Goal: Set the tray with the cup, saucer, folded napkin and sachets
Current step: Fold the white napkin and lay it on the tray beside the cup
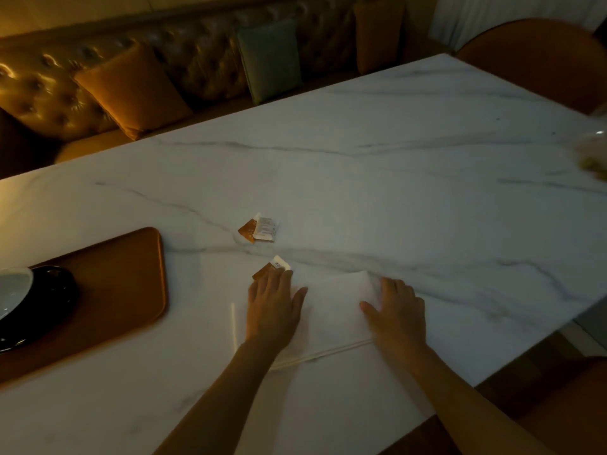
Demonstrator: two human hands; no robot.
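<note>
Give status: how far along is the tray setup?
Done: cup and saucer sit on the tray. In hand: both hands, left and right, lie flat on the napkin on the table. Left: napkin and sachets onto the tray.

There is one view only, from the camera on my head. It looks forward and down across the marble table (394, 159), quite close to the near edge. My forearms come in from the bottom. The far side shows a bench (184, 57), the far right a chair (542, 57).
</note>
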